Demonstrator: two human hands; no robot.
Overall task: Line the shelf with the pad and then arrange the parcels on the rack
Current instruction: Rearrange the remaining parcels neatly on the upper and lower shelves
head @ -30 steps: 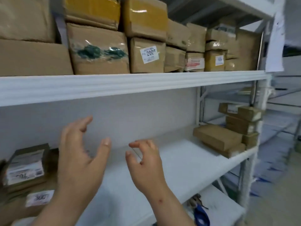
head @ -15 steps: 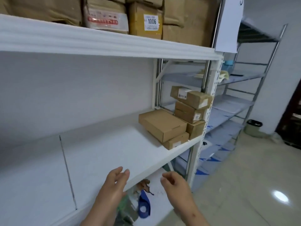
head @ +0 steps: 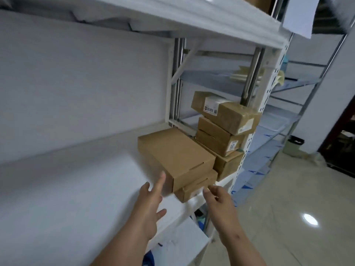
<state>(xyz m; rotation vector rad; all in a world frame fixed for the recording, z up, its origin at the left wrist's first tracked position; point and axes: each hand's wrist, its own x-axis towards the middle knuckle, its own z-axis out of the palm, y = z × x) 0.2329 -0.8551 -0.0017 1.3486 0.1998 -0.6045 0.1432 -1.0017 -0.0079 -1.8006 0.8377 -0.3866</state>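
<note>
Brown cardboard parcels are sitting at the right end of the white shelf, which the pale pad is covering; you cannot tell where pad ends and shelf board begins. Your left hand is reaching over the shelf's front edge, fingers straight and spread, holding nothing, with its forefinger tip lying just beside the near left corner of the flat box. Whether it is touching the cardboard is not clear.

Your right hand is hovering in front of the shelf edge, fingers loosely bent, grip apart and empty, fingertips just beside the small box. That small box is lying under the flat box's front end and poking out at the shelf's lip.

To the right, three more parcels are standing stacked against the perforated white post: a bottom box, a middle box with a small label on its end, and a taped top box carrying a white label and sitting skewed on the one below.

Above, another white shelf is crossing the view. Beyond the post, a metal rack with bluish shelves is standing, and a bin is resting on the glossy floor.
</note>
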